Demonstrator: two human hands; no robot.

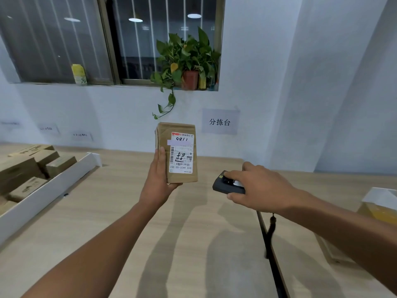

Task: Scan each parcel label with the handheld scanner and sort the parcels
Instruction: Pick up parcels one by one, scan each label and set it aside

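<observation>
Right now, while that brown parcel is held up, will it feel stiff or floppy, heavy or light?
Probably stiff: the parcel keeps straight edges and square corners. Likely light, since the left hand alone holds it upright. Tall and narrow, it may tip if stood on end.

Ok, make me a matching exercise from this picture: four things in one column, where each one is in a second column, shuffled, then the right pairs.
Column one
1. parcel
2. scanner
3. potted plant
4. white tray

Column two
A. on the window sill
B. gripped in the right hand
C. at the left of the table, with boxes in it
D. held upright in the left hand

Pairs: 1-D, 2-B, 3-A, 4-C
</observation>
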